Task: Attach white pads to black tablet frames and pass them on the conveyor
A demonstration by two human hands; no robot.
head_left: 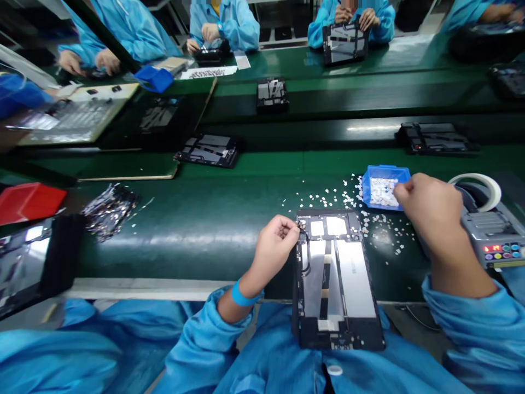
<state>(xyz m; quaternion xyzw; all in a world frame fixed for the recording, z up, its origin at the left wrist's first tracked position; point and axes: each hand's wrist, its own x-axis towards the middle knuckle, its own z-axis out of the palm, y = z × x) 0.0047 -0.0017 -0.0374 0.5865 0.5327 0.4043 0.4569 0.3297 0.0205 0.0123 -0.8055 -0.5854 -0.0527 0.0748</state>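
Note:
An opened tablet (pixel 356 273), with its silver battery panels and black ribbon cables bared, rests at the bench's front edge and reaches over my lap. At its upper left corner, my left hand (pixel 275 246) is closed in a pinch beside a thin black cable (pixel 305 257); what the fingertips grip is too small to make out. My right hand (pixel 430 210) is closed at the right rim of a small blue bin (pixel 388 169) full of tiny white pieces (pixel 382 191). Its fingertips are partly hidden, so anything in them cannot be seen.
Loose white pieces (pixel 381 232) lie scattered around the bin. At right stands a tape dispenser (pixel 492 230) with a tape roll. Leftward are shiny strips (pixel 110 210), a red bin (pixel 30 201) and another tablet (pixel 28 262). More tablets (pixel 211 149) lie beyond; co-workers in blue sit opposite.

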